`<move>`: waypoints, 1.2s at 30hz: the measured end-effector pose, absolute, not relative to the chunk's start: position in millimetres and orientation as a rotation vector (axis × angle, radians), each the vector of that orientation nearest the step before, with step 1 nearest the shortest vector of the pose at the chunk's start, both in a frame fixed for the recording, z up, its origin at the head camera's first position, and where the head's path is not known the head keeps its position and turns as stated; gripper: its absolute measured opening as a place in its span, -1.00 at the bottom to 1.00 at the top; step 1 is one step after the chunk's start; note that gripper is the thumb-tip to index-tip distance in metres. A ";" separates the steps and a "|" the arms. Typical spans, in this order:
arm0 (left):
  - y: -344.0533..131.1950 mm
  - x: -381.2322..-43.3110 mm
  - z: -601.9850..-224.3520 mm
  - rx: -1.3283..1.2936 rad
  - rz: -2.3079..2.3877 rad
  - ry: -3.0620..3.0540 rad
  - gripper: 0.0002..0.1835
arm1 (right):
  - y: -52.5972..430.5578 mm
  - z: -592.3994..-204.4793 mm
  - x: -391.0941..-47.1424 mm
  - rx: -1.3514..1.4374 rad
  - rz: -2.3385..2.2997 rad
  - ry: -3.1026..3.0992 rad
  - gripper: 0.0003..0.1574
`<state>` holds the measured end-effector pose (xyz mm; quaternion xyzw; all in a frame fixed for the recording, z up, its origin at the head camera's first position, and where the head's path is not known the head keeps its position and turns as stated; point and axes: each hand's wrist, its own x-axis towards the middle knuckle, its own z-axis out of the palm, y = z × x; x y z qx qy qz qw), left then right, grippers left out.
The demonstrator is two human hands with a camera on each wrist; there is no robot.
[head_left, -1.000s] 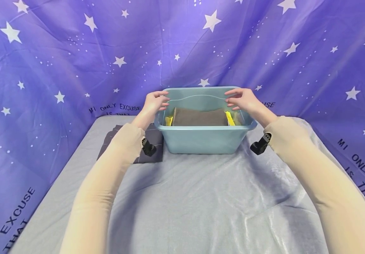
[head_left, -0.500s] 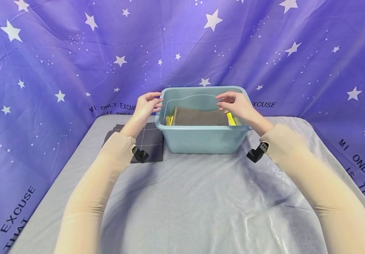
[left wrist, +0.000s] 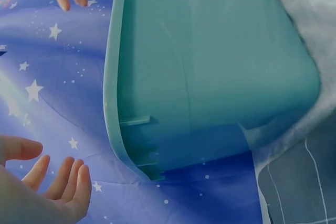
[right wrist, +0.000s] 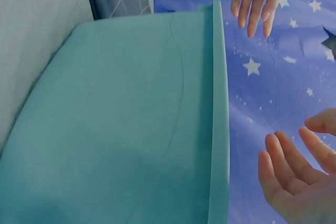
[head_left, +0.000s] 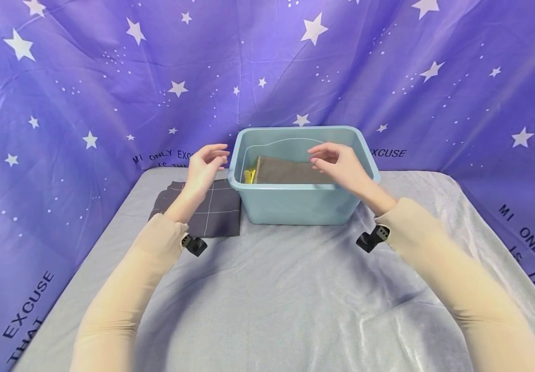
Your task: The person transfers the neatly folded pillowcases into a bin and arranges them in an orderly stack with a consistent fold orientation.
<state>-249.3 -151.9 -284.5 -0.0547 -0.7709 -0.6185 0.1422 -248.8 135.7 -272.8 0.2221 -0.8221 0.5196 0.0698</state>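
A light blue plastic tub stands at the back middle of the table. Inside it lies a folded brown cloth, with a yellow item at its left end. My left hand hovers just left of the tub's rim, above a folded dark grey cloth with thin white lines. Over the tub's right part hangs my right hand, hiding part of the brown cloth. Both hands hold nothing, their fingers relaxed and loosely bent. In the left wrist view the left hand is apart from the tub's rim.
A grey velvety cloth covers the table. Purple curtains with white stars and lettering hang behind and along the sides. A black wrist camera sits at the left cuff, another black wrist camera at the right.
Both hands have drawn back toward me and shifted left. The left hand has moved away from the tub's left rim; the right has come from its right rim to over the inside.
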 end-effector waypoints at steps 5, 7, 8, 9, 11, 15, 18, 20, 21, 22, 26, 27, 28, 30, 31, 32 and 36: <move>-158.6 -237.4 -291.0 -0.206 -1.699 -2.197 -0.70 | 129.4 -279.4 -238.2 0.683 1.560 -2.455 -0.70; -161.8 -232.9 -293.3 -0.210 -1.646 -2.214 -0.70 | 126.8 -282.8 -234.1 0.694 1.557 -2.445 -0.70; -163.6 -230.8 -294.6 -0.204 -1.624 -2.224 -0.69 | 125.4 -284.7 -232.4 0.704 1.563 -2.436 -0.71; -165.1 -228.4 -295.7 -0.198 -1.608 -2.232 -0.69 | 123.7 -286.3 -230.7 0.706 1.565 -2.429 -0.72; -168.4 -224.2 -297.8 -0.181 -1.580 -2.246 -0.69 | 120.1 -289.0 -227.3 0.719 1.563 -2.416 -0.72; -173.9 -217.1 -302.2 -0.166 -1.583 -2.235 -0.69 | 113.4 -290.1 -217.7 0.749 1.612 -2.377 -0.74; -177.3 -213.5 -306.4 -0.179 -1.610 -2.210 -0.69 | 108.5 -288.7 -208.9 0.778 1.639 -2.350 -0.75; -179.6 -211.2 -309.5 -0.179 -1.625 -2.198 -0.69 | 105.8 -291.8 -206.5 0.794 1.630 -2.348 -0.75; -180.7 -209.6 -310.8 -0.175 -1.634 -2.192 -0.69 | 104.5 -293.9 -205.4 0.800 1.628 -2.348 -0.75; -181.8 -208.4 -312.3 -0.169 -1.641 -2.188 -0.69 | 103.1 -296.2 -205.0 0.809 1.628 -2.347 -0.75; -186.0 -203.7 -318.1 -0.141 -1.643 -2.182 -0.69 | 97.6 -308.6 -205.0 0.827 1.665 -2.334 -0.76; -186.8 -202.6 -319.4 -0.136 -1.639 -2.184 -0.69 | 96.0 -311.3 -204.6 0.832 1.679 -2.330 -0.77; -188.0 -202.0 -321.3 -0.129 -1.640 -2.181 -0.69 | 94.2 -314.1 -204.6 0.836 1.684 -2.331 -0.77; -190.1 -200.1 -324.6 -0.118 -1.633 -2.183 -0.69 | 90.4 -319.7 -204.0 0.846 1.695 -2.334 -0.76; -191.3 -199.5 -326.5 -0.113 -1.635 -2.183 -0.70 | 88.4 -322.0 -203.3 0.850 1.695 -2.337 -0.76; -192.7 -198.8 -328.4 -0.108 -1.632 -2.186 -0.70 | 86.5 -324.4 -202.9 0.851 1.703 -2.341 -0.76; -198.9 -196.7 -336.3 -0.091 -1.612 -2.197 -0.70 | 79.3 -332.2 -200.9 0.847 1.737 -2.360 -0.75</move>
